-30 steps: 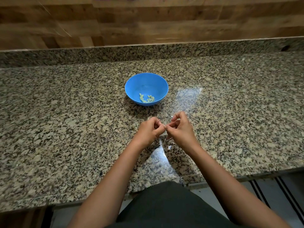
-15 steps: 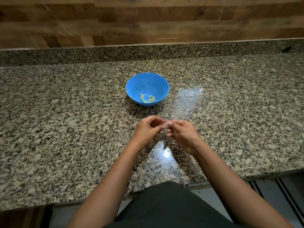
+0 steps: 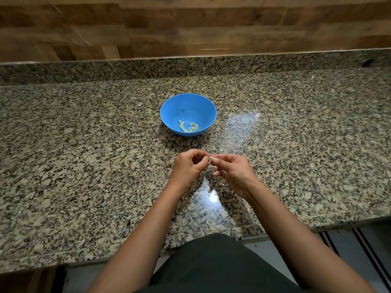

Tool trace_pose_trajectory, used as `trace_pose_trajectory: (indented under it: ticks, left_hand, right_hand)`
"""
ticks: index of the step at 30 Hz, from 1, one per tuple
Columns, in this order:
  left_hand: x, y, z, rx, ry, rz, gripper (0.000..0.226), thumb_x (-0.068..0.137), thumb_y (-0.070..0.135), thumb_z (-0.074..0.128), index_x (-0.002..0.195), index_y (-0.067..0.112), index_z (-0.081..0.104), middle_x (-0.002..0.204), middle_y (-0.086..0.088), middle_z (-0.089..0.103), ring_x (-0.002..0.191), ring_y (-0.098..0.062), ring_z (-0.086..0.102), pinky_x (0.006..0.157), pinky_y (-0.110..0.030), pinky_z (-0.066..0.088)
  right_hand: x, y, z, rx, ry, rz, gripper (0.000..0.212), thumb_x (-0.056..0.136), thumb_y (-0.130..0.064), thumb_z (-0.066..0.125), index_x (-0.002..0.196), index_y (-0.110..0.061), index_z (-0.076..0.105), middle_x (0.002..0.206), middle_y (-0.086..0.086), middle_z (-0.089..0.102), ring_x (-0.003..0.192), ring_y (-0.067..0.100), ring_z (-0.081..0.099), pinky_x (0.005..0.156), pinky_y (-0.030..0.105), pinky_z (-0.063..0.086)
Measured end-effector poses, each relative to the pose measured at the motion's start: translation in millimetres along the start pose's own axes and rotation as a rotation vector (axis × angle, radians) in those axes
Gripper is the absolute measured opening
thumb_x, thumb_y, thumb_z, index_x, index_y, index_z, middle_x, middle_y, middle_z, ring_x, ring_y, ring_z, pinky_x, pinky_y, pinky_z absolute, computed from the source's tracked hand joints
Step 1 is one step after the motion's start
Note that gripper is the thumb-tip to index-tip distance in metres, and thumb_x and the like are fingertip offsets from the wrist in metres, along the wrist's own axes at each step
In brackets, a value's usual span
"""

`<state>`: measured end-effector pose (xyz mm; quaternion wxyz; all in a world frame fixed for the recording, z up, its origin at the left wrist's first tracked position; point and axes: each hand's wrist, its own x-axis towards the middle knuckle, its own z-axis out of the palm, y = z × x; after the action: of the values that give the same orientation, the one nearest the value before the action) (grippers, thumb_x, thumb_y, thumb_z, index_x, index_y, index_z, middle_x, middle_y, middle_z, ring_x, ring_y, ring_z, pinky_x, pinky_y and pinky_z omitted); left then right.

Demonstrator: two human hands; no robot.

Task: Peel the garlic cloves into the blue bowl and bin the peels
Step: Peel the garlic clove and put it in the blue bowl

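Pinching one small pale garlic clove (image 3: 210,159) between them, left hand (image 3: 189,166) and right hand (image 3: 233,169) hover near round blue plastic bowl (image 3: 169,112) holding peeled yellowish cloves (image 3: 188,126).

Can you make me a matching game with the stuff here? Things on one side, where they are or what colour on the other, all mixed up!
1. blue bowl
2. peeled cloves
3. garlic clove
4. wall

A. brown wood
B. pinched between left hand and right hand
C. on the granite counter
D. lying in the bowl

Pairs: 1-C, 2-D, 3-B, 4-A.
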<state>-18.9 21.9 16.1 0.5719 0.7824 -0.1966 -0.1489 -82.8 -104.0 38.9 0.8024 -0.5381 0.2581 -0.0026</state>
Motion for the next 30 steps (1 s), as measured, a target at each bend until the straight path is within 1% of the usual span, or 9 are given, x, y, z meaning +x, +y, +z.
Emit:
trace_pose_trajectory:
  ticks: [3, 8, 10, 13, 15, 17, 25, 28, 30]
  left_hand:
    - [2.2, -0.3, 0.5, -0.002, 0.004, -0.001, 0.005, 0.087, 0.013, 0.064, 0.09, 0.014, 0.068, 0.079, -0.005, 0.068, 0.069, -0.011, 0.063, 0.067, -0.027, 0.055]
    - [2.8, -0.9, 1.3, -0.028, 0.007, -0.034, 0.003, 0.088, 0.014, 0.063, 0.09, 0.013, 0.065, 0.079, -0.002, 0.066, 0.069, -0.01, 0.061, 0.062, -0.02, 0.052]
    - [3.6, -3.0, 1.1, -0.028, 0.008, -0.055, 0.005, 0.088, 0.012, 0.062, 0.088, 0.016, 0.064, 0.079, -0.001, 0.066, 0.07, -0.011, 0.061, 0.064, -0.023, 0.053]
    - [4.3, -4.7, 0.4, -0.045, 0.002, -0.068, 0.017, 0.085, 0.006, 0.062, 0.089, 0.022, 0.063, 0.087, 0.0, 0.068, 0.081, -0.013, 0.065, 0.075, -0.029, 0.056]
    - [3.0, -2.2, 0.6, -0.08, -0.021, -0.061, 0.016, 0.085, 0.008, 0.064, 0.095, 0.021, 0.066, 0.09, 0.0, 0.069, 0.084, -0.011, 0.065, 0.078, -0.027, 0.056]
    - [2.4, 0.5, 1.1, -0.11, -0.044, -0.041, 0.012, 0.085, 0.012, 0.067, 0.096, 0.016, 0.069, 0.089, -0.001, 0.07, 0.08, -0.007, 0.064, 0.076, -0.024, 0.055]
    - [4.2, 0.7, 2.1, -0.141, -0.043, -0.061, 0.007, 0.087, 0.011, 0.064, 0.092, 0.013, 0.068, 0.08, 0.0, 0.067, 0.07, -0.005, 0.061, 0.066, -0.02, 0.051]
    - [5.4, -0.6, 1.9, -0.211, -0.043, -0.091, 0.007, 0.088, 0.008, 0.062, 0.094, 0.01, 0.066, 0.082, -0.002, 0.067, 0.073, -0.007, 0.062, 0.069, -0.02, 0.052]
    - [6.5, -1.5, 1.4, -0.27, -0.041, -0.114, 0.007, 0.088, 0.006, 0.061, 0.092, 0.009, 0.065, 0.083, -0.003, 0.067, 0.075, -0.009, 0.063, 0.071, -0.022, 0.054]
  right_hand:
    - [-0.7, 1.1, 1.0, 0.001, 0.001, -0.028, 0.012, 0.088, 0.006, 0.052, 0.086, 0.004, 0.064, 0.07, 0.007, 0.062, 0.057, 0.011, 0.053, 0.05, 0.016, 0.05]
    - [-1.3, -0.2, 1.4, 0.062, -0.012, -0.012, 0.014, 0.091, 0.003, 0.049, 0.085, 0.004, 0.062, 0.069, 0.007, 0.059, 0.055, 0.011, 0.052, 0.048, 0.016, 0.049]
    - [-0.7, 0.1, 0.9, 0.093, -0.007, 0.007, 0.016, 0.092, -0.001, 0.049, 0.082, 0.003, 0.061, 0.068, 0.007, 0.057, 0.054, 0.011, 0.052, 0.046, 0.017, 0.048]
    - [0.7, 1.9, -0.5, 0.096, 0.002, 0.017, 0.017, 0.093, -0.004, 0.049, 0.081, 0.002, 0.06, 0.069, 0.008, 0.056, 0.053, 0.011, 0.053, 0.045, 0.017, 0.048]
    - [1.3, 2.8, -1.1, 0.087, 0.004, 0.022, 0.015, 0.093, -0.004, 0.05, 0.084, 0.003, 0.06, 0.07, 0.008, 0.056, 0.053, 0.011, 0.052, 0.045, 0.017, 0.048]
    - [1.8, 3.4, -1.2, 0.079, 0.002, 0.022, 0.015, 0.093, -0.005, 0.05, 0.088, 0.005, 0.06, 0.07, 0.008, 0.055, 0.053, 0.011, 0.051, 0.044, 0.017, 0.048]
    - [0.5, 1.7, -0.9, -0.016, -0.003, 0.018, 0.016, 0.094, -0.008, 0.051, 0.088, 0.004, 0.061, 0.072, 0.008, 0.058, 0.053, 0.015, 0.05, 0.043, 0.018, 0.046]
    - [2.0, 2.4, -2.4, -0.099, 0.014, 0.017, 0.016, 0.095, -0.009, 0.049, 0.09, 0.003, 0.059, 0.076, 0.01, 0.059, 0.054, 0.015, 0.052, 0.044, 0.019, 0.047]
    - [4.0, 3.8, -3.7, -0.176, 0.085, -0.024, 0.009, 0.093, -0.005, 0.051, 0.094, 0.001, 0.058, 0.083, 0.013, 0.06, 0.059, 0.016, 0.057, 0.049, 0.022, 0.051]
